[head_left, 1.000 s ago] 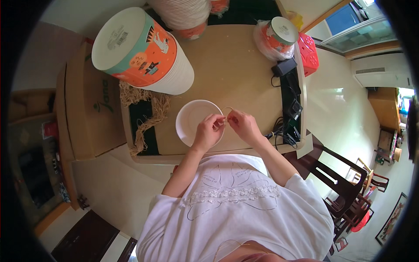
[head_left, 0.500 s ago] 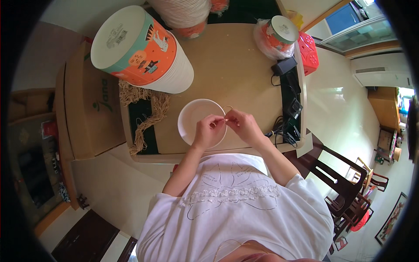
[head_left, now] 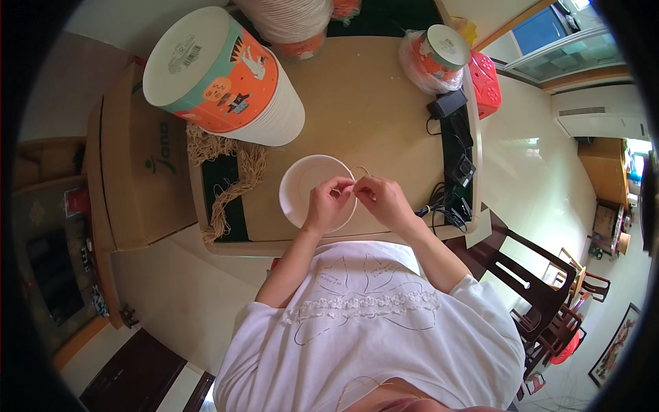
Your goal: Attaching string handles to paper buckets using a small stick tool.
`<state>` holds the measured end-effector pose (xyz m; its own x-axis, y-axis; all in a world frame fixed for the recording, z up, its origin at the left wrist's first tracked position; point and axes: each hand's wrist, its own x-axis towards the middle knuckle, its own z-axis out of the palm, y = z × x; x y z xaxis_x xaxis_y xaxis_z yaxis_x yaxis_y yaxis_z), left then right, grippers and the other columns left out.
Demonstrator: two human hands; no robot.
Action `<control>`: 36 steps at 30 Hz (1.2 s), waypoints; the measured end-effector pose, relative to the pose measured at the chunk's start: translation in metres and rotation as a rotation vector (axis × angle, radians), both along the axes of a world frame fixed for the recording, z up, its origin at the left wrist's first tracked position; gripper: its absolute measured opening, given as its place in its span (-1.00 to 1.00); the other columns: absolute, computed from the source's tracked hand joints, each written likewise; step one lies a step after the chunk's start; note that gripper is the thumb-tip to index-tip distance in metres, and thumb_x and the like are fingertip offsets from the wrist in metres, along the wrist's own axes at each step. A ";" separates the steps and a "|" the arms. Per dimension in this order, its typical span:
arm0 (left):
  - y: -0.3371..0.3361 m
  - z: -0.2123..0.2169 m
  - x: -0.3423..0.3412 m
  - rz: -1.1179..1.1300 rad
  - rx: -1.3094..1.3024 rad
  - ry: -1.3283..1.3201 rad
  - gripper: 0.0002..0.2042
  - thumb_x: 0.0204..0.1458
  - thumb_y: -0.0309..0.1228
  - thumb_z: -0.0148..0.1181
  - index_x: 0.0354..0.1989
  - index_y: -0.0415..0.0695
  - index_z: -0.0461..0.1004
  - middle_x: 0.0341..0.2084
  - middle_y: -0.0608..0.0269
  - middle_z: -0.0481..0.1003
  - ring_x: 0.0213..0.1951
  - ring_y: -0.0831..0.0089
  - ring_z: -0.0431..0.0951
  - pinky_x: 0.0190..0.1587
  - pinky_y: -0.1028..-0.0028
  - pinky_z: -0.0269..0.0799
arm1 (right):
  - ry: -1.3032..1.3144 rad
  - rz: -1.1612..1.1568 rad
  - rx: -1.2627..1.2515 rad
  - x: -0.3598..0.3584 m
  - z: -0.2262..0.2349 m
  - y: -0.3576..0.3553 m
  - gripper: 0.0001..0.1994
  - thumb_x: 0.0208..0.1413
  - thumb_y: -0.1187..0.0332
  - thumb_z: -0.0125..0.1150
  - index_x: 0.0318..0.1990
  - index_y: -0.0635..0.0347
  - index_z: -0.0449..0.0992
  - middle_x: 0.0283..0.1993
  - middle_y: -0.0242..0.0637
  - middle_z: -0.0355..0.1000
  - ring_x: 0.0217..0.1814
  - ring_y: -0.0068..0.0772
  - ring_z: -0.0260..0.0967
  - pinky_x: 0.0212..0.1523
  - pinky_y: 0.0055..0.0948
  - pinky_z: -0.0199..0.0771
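A white paper cup (head_left: 306, 187) lies on its side on the tan table (head_left: 371, 110), its round mouth facing me. My left hand (head_left: 328, 204) rests over the cup's near rim, fingers pinched on a thin tan string (head_left: 358, 170). My right hand (head_left: 382, 199) is just right of the rim, pinching the same string, and the fingertips of both hands nearly touch. A small loop of the string shows above my right hand.
A tall stack of orange and teal paper cups (head_left: 220, 79) lies at the table's far left. A bundle of tan strings (head_left: 230, 178) hangs by the left edge. A bagged cup stack (head_left: 439, 58), black chargers and cables (head_left: 453, 165), a cardboard box (head_left: 137, 165) and a dark chair (head_left: 528, 288) surround me.
Both hands stay pinched at the cup's rim with only slight finger shifts. The cup has barely moved.
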<state>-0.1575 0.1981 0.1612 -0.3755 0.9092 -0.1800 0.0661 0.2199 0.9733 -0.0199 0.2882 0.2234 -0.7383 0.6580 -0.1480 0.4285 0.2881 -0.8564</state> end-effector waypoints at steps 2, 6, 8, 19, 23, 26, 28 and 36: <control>0.000 -0.003 0.000 -0.016 0.014 -0.008 -0.89 -0.01 -0.56 0.18 -0.29 -0.18 0.55 -0.46 0.25 0.58 -0.43 0.56 0.54 -0.37 0.58 0.45 | 0.022 -0.011 0.008 -0.002 0.001 -0.001 -0.93 0.00 0.48 0.15 -0.34 0.25 0.47 -0.36 -0.10 0.46 -0.35 -0.05 0.43 -0.35 -0.28 0.43; 0.001 -0.004 -0.001 -0.071 0.045 -0.055 -0.89 0.00 -0.56 0.18 -0.28 -0.18 0.52 -0.45 0.27 0.57 -0.43 0.57 0.54 -0.37 0.58 0.44 | 0.100 -0.048 -0.024 -0.003 -0.007 0.002 -0.92 -0.02 0.54 0.16 -0.33 0.26 0.46 -0.36 -0.11 0.45 -0.35 -0.09 0.43 -0.36 -0.31 0.43; 0.002 0.000 -0.002 -0.091 0.059 -0.065 -0.89 0.00 -0.56 0.18 -0.28 -0.18 0.51 -0.45 0.28 0.57 -0.43 0.57 0.54 -0.37 0.59 0.43 | 0.121 -0.034 -0.040 -0.001 -0.014 0.002 -0.91 -0.02 0.55 0.16 -0.32 0.26 0.45 -0.35 -0.11 0.45 -0.35 -0.10 0.44 -0.35 -0.33 0.43; 0.007 -0.006 0.003 -0.086 -0.054 -0.208 -0.92 0.03 -0.59 0.18 -0.30 -0.26 0.49 -0.47 0.31 0.55 -0.39 0.62 0.53 -0.29 0.60 0.46 | 0.073 -0.095 -0.044 0.010 -0.020 0.009 -0.89 0.03 0.57 0.17 -0.26 0.29 0.47 -0.37 -0.15 0.48 -0.34 -0.30 0.49 -0.29 -0.44 0.48; 0.007 -0.008 0.002 -0.044 -0.054 -0.307 -0.95 0.04 -0.59 0.16 -0.32 -0.27 0.48 -0.48 0.29 0.55 -0.41 0.61 0.54 -0.30 0.60 0.47 | 0.092 -0.150 -0.142 0.011 -0.020 0.008 -0.83 0.06 0.60 0.09 -0.17 0.25 0.46 -0.35 -0.15 0.48 -0.34 -0.28 0.49 -0.29 -0.44 0.49; 0.007 -0.003 0.000 -0.061 -0.100 -0.305 -0.95 0.06 -0.58 0.16 -0.31 -0.26 0.47 -0.45 0.30 0.55 -0.40 0.61 0.53 -0.33 0.62 0.45 | 0.031 -0.156 -0.109 0.019 -0.031 0.014 -0.73 0.01 0.62 0.08 -0.11 0.17 0.46 -0.30 -0.14 0.46 -0.28 -0.19 0.47 -0.25 -0.35 0.48; 0.007 0.001 -0.001 -0.071 -0.110 -0.279 -0.97 0.07 -0.57 0.14 -0.33 -0.25 0.47 -0.46 0.31 0.55 -0.42 0.62 0.54 -0.38 0.63 0.43 | -0.044 -0.106 0.015 0.022 -0.044 0.016 -0.68 -0.03 0.62 0.10 -0.08 0.11 0.45 -0.28 -0.15 0.45 -0.23 -0.10 0.45 -0.21 -0.27 0.48; 0.006 -0.002 -0.001 -0.058 -0.100 -0.343 -0.96 0.07 -0.53 0.14 -0.33 -0.21 0.47 -0.45 0.31 0.57 -0.47 0.64 0.52 -0.46 0.65 0.39 | -0.139 0.071 0.066 0.018 -0.065 0.016 -0.83 -0.05 0.41 0.19 -0.25 0.09 0.51 -0.31 -0.20 0.43 -0.26 -0.10 0.44 -0.27 -0.24 0.44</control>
